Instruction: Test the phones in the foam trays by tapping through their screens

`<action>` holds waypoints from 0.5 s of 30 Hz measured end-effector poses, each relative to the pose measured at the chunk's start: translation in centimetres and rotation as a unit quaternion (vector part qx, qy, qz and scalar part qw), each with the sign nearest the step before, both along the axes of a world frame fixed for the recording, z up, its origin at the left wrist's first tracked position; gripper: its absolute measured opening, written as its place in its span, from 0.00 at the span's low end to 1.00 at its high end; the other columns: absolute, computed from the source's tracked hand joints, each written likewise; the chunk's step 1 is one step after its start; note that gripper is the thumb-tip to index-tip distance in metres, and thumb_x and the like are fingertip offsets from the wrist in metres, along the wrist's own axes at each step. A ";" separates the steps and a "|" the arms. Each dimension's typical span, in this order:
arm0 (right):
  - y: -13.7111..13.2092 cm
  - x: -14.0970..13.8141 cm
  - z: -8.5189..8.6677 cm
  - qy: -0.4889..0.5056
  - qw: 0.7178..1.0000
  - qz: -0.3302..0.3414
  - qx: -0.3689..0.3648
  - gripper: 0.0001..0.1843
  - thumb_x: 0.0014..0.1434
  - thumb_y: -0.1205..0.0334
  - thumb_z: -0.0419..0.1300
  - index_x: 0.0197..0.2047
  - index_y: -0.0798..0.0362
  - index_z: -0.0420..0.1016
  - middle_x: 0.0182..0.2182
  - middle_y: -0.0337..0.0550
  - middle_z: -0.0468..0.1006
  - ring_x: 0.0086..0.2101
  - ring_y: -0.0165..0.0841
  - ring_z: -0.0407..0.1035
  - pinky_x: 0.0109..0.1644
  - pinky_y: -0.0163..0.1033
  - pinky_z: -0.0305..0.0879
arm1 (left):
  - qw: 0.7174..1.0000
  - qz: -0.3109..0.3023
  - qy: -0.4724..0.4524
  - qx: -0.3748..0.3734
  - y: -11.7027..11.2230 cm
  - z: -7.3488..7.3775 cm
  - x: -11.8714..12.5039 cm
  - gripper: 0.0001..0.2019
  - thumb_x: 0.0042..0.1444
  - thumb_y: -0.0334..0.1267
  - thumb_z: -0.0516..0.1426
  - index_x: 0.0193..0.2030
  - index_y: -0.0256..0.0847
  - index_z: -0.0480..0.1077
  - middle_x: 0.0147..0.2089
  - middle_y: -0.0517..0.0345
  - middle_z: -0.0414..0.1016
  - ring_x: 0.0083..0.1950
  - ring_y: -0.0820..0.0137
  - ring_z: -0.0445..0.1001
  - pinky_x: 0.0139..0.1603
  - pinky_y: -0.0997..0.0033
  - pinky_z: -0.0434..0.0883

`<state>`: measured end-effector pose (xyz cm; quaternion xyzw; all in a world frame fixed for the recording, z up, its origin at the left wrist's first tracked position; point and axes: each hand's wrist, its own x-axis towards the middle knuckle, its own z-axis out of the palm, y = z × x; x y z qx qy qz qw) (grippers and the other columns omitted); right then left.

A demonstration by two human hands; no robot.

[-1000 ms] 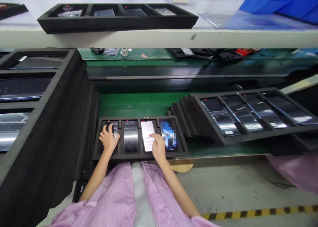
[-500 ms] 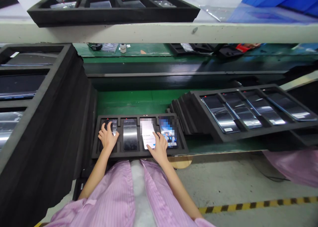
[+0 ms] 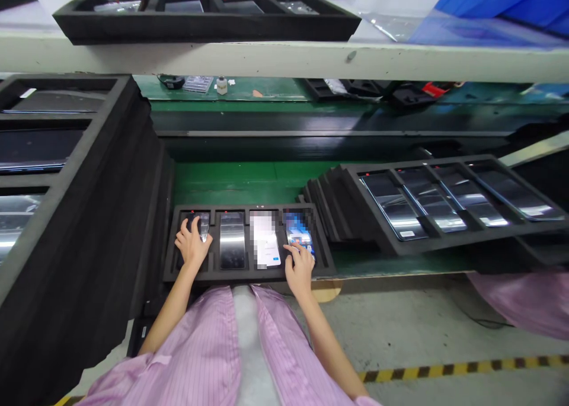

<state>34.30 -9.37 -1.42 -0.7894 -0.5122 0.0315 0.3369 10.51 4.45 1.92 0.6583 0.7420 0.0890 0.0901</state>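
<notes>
A black foam tray [image 3: 271, 274] lies before me with several smartphones in separate slots. Over the leftmost phone [image 3: 204, 223] rests my left hand [image 3: 192, 245], fingers spread across its dark screen and partly hiding it. The second phone [image 3: 232, 243] has a dark, shiny screen. On the third phone [image 3: 267, 240] a mostly white screen is lit, with a small blue button low on the right. My right hand [image 3: 300, 268] is over the lower part of the rightmost phone [image 3: 299, 231], which shows a colourful lit screen; its fingers are extended and grip nothing.
Tall stacks of black foam trays flank the green bench, left [image 3: 120, 151] and right [image 3: 386, 240], with phones in their top trays. A white shelf [image 3: 284, 59] crosses above, bearing another foam tray [image 3: 208, 28]. A small bottle [image 3: 221, 86] stands behind.
My right hand has moved right, from the third phone to the rightmost one. The third phone's screen now shows different content. My left hand has stayed in place.
</notes>
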 end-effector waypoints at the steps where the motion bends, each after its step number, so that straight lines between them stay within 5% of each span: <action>1: -0.1 0.1 -0.1 -0.004 1.000 0.002 -0.004 0.17 0.56 0.68 0.45 0.40 0.49 0.72 0.43 0.47 0.69 0.47 0.39 0.60 0.51 0.49 0.54 | 1.000 0.001 0.000 0.000 0.0 0.0 0.0 0.30 0.50 0.42 0.55 0.61 0.45 0.57 0.63 0.45 0.50 0.52 0.52 0.60 0.51 0.53 0.60; 15: -1.1 0.1 -0.6 -0.025 0.995 0.097 0.014 0.18 0.52 0.73 0.48 0.30 0.47 0.77 0.45 0.44 0.68 0.49 0.39 0.58 0.53 0.51 0.54 | 1.000 0.001 -0.003 0.003 0.0 -0.1 0.0 0.30 0.50 0.43 0.54 0.61 0.45 0.57 0.64 0.46 0.50 0.53 0.52 0.60 0.51 0.52 0.60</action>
